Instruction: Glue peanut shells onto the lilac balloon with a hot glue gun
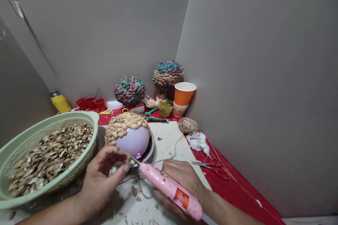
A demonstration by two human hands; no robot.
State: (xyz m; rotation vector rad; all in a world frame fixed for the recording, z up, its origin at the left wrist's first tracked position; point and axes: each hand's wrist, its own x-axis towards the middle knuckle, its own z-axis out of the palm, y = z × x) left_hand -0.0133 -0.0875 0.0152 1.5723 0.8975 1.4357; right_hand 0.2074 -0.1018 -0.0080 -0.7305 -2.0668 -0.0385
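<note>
My left hand (105,175) pinches a peanut shell (131,160) between thumb and fingers. In my right hand (182,179) is a pink hot glue gun (169,186), its metal nozzle at the shell. Just beyond both hands, a purple balloon (134,140) rests in a dark round bowl (151,151). Peanut shells (126,123) cover the balloon's top and left side; its smooth front right is bare. To the left, a green colander (93,130) holds many loose peanut shells (52,154). The trigger fingers of my right hand are mostly hidden behind the gun.
Two painted shell balls (130,90) stand at the back, near an orange cup (185,93) and a glass of yellow-green stuff (166,108). Twine (188,125), crumpled white plastic (198,142) and red scissors (213,168) lie right. A yellow bottle (60,102) and red cups (90,103) are back left.
</note>
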